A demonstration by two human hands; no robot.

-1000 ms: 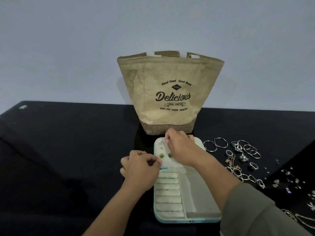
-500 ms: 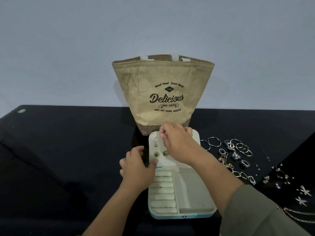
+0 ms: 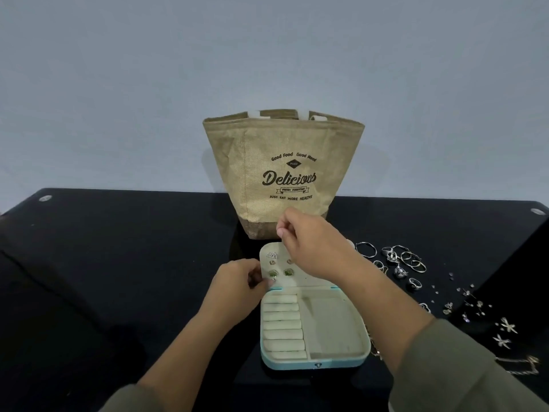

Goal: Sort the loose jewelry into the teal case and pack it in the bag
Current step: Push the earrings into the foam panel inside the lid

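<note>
Jewelry (image 3: 398, 263) is seen loose on the black table (image 3: 118, 263), right of the case (image 3: 315, 362): hoops, rings, chains and tiny studs, scattered well apart toward the edge. A few studs (image 3: 287, 272) are already set in the lid (image 3: 297, 282), which is propped open in front of the bag (image 3: 285, 173). The ring rolls (image 3: 282, 322) and the side tray (image 3: 332, 325) are not yet filled.

Right hand (image 3: 312, 248): held above the lid, fingertips closed together as in a pinch. Anything between them is too small to be made out.

Left hand (image 3: 237, 281): fingers curled against the lid's left edge near the hinge. Whether the edge or a stud is pinched cannot be told.

Handling, as judged: the pieces are light, hard and slippery, and easily flicked away on the smooth top. Studs are best taken by the head between two fingertips, hoops and rings by the band. Chains are limp and likely to tangle, so lifting from one end is advised. The case looks rigid and light, and would be best shut before being gripped by its sides.
</note>
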